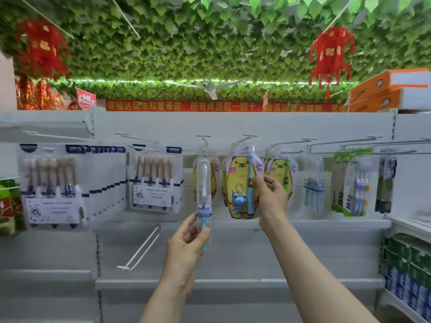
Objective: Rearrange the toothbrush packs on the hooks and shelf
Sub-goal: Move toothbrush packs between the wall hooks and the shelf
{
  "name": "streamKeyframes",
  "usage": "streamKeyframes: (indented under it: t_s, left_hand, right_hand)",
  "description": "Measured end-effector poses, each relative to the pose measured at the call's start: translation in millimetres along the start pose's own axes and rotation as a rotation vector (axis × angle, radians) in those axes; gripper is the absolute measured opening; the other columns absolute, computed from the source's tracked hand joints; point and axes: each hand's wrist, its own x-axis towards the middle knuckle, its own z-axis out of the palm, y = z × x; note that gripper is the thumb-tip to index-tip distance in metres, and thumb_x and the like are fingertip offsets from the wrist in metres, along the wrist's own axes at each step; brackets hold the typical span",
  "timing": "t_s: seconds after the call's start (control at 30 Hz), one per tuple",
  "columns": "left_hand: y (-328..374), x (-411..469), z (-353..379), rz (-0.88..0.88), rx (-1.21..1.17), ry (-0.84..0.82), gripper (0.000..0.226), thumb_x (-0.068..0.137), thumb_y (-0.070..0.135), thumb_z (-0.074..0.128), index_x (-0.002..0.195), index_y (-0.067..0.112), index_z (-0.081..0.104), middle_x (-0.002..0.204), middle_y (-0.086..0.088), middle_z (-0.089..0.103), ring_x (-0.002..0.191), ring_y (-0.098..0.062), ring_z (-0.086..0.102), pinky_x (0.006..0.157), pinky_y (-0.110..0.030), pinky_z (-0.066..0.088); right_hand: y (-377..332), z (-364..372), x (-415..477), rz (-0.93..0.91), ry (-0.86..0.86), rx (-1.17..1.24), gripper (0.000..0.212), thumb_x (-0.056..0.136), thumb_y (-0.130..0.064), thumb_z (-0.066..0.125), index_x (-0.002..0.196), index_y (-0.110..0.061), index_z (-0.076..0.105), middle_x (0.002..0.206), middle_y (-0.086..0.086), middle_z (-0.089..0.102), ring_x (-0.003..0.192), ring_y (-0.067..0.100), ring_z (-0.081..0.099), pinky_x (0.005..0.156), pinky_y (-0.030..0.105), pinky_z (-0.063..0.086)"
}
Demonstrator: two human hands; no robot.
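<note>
Shelving in white fills the view: a back panel (256, 127) with wire hooks along its upper part, and a shelf ledge (233, 282) running below both hands. Large six-brush packs (53, 183) hang at the left, the nearest with more fanned out behind it. Their right edges are well apart from the centre hooks. Green multi-brush packs (349, 183) hang at the far right.

In the centre a yellow bear pack (238, 180), holding a blue brush, hangs from its hook (249, 136). Similar bear packs sit just behind and beside it. The right hand (271, 194) pinches this pack's right edge between thumb and curled fingers.

Just left of it, a slim clear pack (204, 180) with one white brush stands upright, its top at another hook. Whether it is threaded on cannot be told. The left hand (186, 243) pinches its lower end between thumb and fingers.

Plain panel shows between the slim pack and the six-brush packs, and below all the packs. A lower hook (142, 248) slopes down and left, near the left hand.
</note>
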Motion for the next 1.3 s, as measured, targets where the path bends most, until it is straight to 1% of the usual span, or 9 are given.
streamKeyframes:
  t_s: [0.13, 0.33, 0.5, 0.6, 0.7, 0.87, 0.97, 1.07, 1.3]
  left_hand:
    - [-4.5, 5.6, 6.3, 0.005, -0.012, -0.006, 0.047, 0.087, -0.007, 0.065, 0.112, 0.033, 0.063, 0.094, 0.005, 0.078, 0.11, -0.027, 0.067, 0.101, -0.05, 0.05]
    - [-6.9, 9.9, 14.0, 0.024, -0.01, -0.023, 0.047, 0.088, -0.007, 0.065, 0.113, 0.032, 0.063, 0.096, 0.0, 0.077, 0.102, -0.023, 0.068, 0.095, -0.042, 0.053]
    - [-5.5, 10.6, 11.8, 0.034, -0.017, -0.028, 0.05, 0.088, -0.006, 0.065, 0.123, 0.029, 0.06, 0.109, -0.007, 0.074, 0.106, -0.026, 0.067, 0.097, -0.045, 0.052]
    - [-4.3, 7.2, 11.9, 0.035, -0.017, -0.032, 0.047, 0.088, -0.007, 0.065, 0.114, 0.033, 0.062, 0.098, 0.0, 0.076, 0.102, -0.023, 0.067, 0.096, -0.043, 0.052]
    - [-2.3, 3.7, 11.0, 0.023, -0.005, -0.047, 0.049, 0.088, -0.005, 0.066, 0.123, 0.029, 0.062, 0.094, 0.006, 0.077, 0.1, -0.019, 0.068, 0.089, -0.038, 0.054]
    - [-2.2, -3.0, 14.6, 0.017, 0.002, -0.096, 0.05, 0.088, 0.0, 0.069, 0.122, 0.035, 0.062, 0.101, 0.003, 0.076, 0.106, -0.021, 0.068, 0.093, -0.039, 0.055]
    - [-10.5, -7.9, 24.1, -0.007, -0.011, -0.153, 0.05, 0.088, 0.001, 0.069, 0.126, 0.033, 0.061, 0.108, 0.002, 0.076, 0.109, -0.02, 0.068, 0.094, -0.04, 0.055]
    - [-22.0, -17.5, 42.3, -0.036, -0.037, -0.189, 0.053, 0.088, 0.001, 0.069, 0.134, 0.024, 0.059, 0.114, -0.003, 0.074, 0.111, -0.023, 0.067, 0.093, -0.04, 0.055]
    - [-40.1, -49.2, 101.0, -0.083, -0.074, -0.239, 0.047, 0.088, 0.001, 0.069, 0.119, 0.036, 0.061, 0.115, -0.003, 0.074, 0.11, -0.022, 0.067, 0.092, -0.04, 0.055]
  right_hand:
    - [0.2, 3.5, 9.9, 0.023, -0.001, -0.043, 0.008, 0.094, -0.021, 0.07, 0.098, -0.017, 0.065, 0.089, 0.001, 0.073, 0.074, 0.012, 0.07, 0.061, 0.024, 0.059]
    - [5.9, 8.1, 27.7, 0.069, -0.035, -0.068, 0.007, 0.094, -0.021, 0.07, 0.096, -0.017, 0.065, 0.093, 0.004, 0.074, 0.084, 0.022, 0.072, 0.077, 0.039, 0.061]
    - [12.2, 9.4, 35.8, 0.099, -0.059, -0.104, 0.008, 0.094, -0.023, 0.07, 0.099, -0.019, 0.065, 0.1, 0.006, 0.074, 0.089, 0.022, 0.072, 0.079, 0.038, 0.061]
    - [12.9, 10.0, 36.9, 0.116, -0.06, -0.146, 0.014, 0.094, -0.024, 0.069, 0.105, -0.016, 0.066, 0.104, 0.007, 0.074, 0.085, 0.017, 0.071, 0.069, 0.03, 0.058]
    - [9.4, 9.2, 35.7, 0.146, -0.032, -0.226, 0.028, 0.093, -0.028, 0.071, 0.115, -0.011, 0.065, 0.11, 0.007, 0.071, 0.083, 0.015, 0.066, 0.064, 0.024, 0.051]
    - [-19.3, 4.1, 3.2, 0.036, 0.074, -0.346, 0.038, 0.091, -0.033, 0.072, 0.12, -0.014, 0.06, 0.116, 0.001, 0.065, 0.102, 0.015, 0.06, 0.084, 0.025, 0.043]
    - [-47.3, 0.8, -36.8, -0.064, -0.103, -0.324, 0.02, 0.093, -0.033, 0.07, 0.107, -0.019, 0.065, 0.104, -0.004, 0.069, 0.099, 0.01, 0.064, 0.081, 0.019, 0.047]
    - [-66.7, -11.0, -67.3, -0.033, -0.296, -0.308, 0.021, 0.093, -0.038, 0.068, 0.104, -0.02, 0.07, 0.104, 0.001, 0.074, 0.098, 0.01, 0.067, 0.087, 0.028, 0.053]
    - [-98.6, -69.6, -71.8, 0.079, -0.345, -0.317, 0.03, 0.084, -0.029, 0.08, 0.111, -0.022, 0.069, 0.106, 0.005, 0.074, 0.103, 0.021, 0.069, 0.099, 0.045, 0.054]
